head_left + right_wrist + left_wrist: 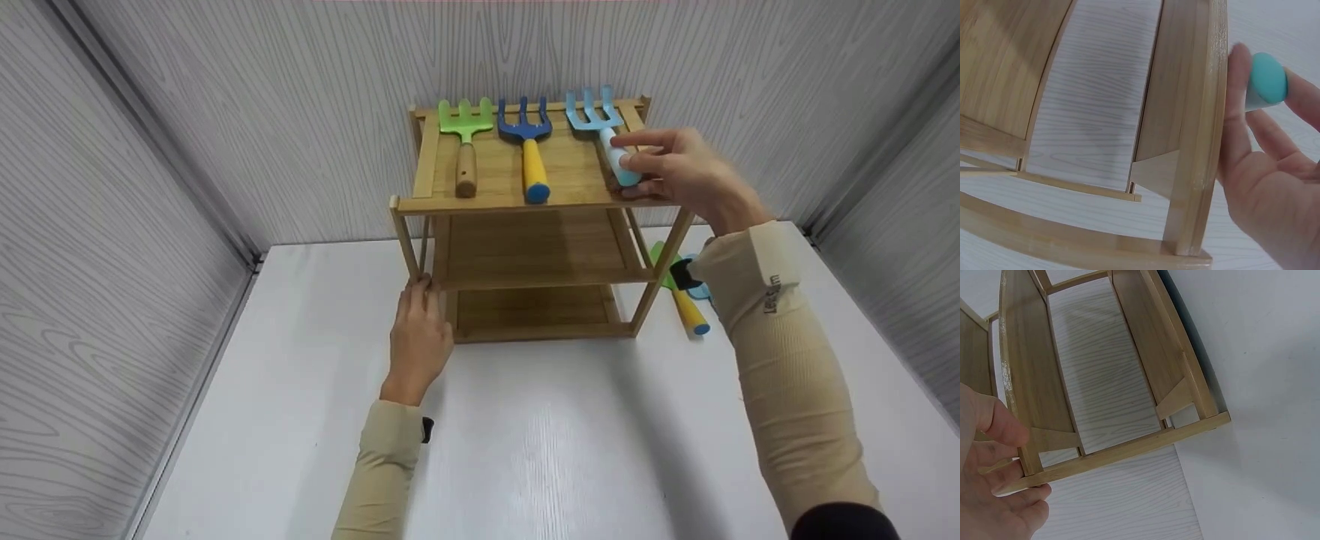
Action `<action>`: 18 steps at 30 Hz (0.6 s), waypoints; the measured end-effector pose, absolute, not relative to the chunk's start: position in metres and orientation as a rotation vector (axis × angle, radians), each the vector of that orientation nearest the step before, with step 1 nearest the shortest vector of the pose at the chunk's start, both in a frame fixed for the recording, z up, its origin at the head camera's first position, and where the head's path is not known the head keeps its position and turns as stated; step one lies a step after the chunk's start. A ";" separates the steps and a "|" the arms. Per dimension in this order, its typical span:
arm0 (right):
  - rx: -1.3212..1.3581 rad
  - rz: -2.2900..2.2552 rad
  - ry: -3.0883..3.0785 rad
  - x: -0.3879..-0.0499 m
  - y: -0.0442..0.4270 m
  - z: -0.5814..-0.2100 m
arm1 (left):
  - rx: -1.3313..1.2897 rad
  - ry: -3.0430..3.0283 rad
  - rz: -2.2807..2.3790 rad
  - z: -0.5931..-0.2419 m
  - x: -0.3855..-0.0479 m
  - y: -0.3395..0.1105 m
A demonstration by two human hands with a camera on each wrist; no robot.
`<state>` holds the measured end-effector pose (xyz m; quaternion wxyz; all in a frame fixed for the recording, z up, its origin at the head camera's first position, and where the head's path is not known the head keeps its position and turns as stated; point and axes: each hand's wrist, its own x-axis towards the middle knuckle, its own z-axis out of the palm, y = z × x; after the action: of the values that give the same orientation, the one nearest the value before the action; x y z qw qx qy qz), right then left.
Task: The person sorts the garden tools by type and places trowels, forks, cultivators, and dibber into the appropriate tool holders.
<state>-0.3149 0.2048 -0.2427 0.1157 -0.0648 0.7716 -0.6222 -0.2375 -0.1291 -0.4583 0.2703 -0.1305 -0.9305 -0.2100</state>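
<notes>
A three-tier wooden shelf (pixel 517 285) stands on the white table. My left hand (pixel 421 334) grips its front left post near the middle tier; in the left wrist view the thumb (pixel 1008 424) and fingers lie around the wood. On the top tier lie a green hand fork (pixel 466 150) with a wooden handle and a dark blue hand fork (pixel 534 161) with a yellow handle. To their right, my right hand (pixel 686 169) pinches the handle of a light blue hand fork (pixel 611 146), its tines toward the back rail. The right wrist view shows the handle's turquoise end (pixel 1268 77) between the fingers.
Beside the shelf's right side, a green tool with a yellow handle (pixel 688 311) and a light blue tool (pixel 700 291) lie on the table (pixel 525 450), partly hidden by the right wrist and the shelf. Grey wood-grain walls (pixel 300 112) enclose the back and both sides.
</notes>
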 end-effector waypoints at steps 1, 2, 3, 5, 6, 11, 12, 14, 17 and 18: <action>-0.196 -1.783 2.312 -0.316 0.204 -0.242 | -0.353 -2.505 -0.566 -0.458 -0.238 -0.129; -0.203 -1.754 2.349 -0.316 0.203 -0.242 | -0.354 -2.501 -0.565 -0.458 -0.238 -0.129; -0.206 -1.738 2.368 -0.317 0.202 -0.242 | -0.355 -2.496 -0.565 -0.458 -0.238 -0.128; -0.217 -1.713 2.394 -0.317 0.201 -0.242 | -0.356 -2.483 -0.562 -0.459 -0.238 -0.128; -0.226 -1.699 2.410 -0.317 0.200 -0.242 | -0.357 -2.477 -0.561 -0.459 -0.238 -0.128; -0.219 -1.703 2.477 -0.315 0.202 -0.243 | -0.361 -2.471 -0.560 -0.459 -0.239 -0.128; -0.215 -1.721 2.486 -0.315 0.203 -0.243 | -0.359 -2.477 -0.563 -0.459 -0.238 -0.128; -0.197 -1.761 2.501 -0.313 0.206 -0.243 | -0.356 -2.487 -0.563 -0.459 -0.238 -0.128; -0.176 -1.783 2.522 -0.311 0.214 -0.243 | -0.351 -2.499 -0.559 -0.458 -0.238 -0.129; -0.178 -1.774 2.536 -0.310 0.217 -0.244 | -0.349 -2.502 -0.558 -0.457 -0.238 -0.129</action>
<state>-0.3102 0.2171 -0.2437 0.0208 -0.0575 0.8179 -0.5721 -0.2380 -0.1291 -0.4574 0.2737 -0.1296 -0.9302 -0.2075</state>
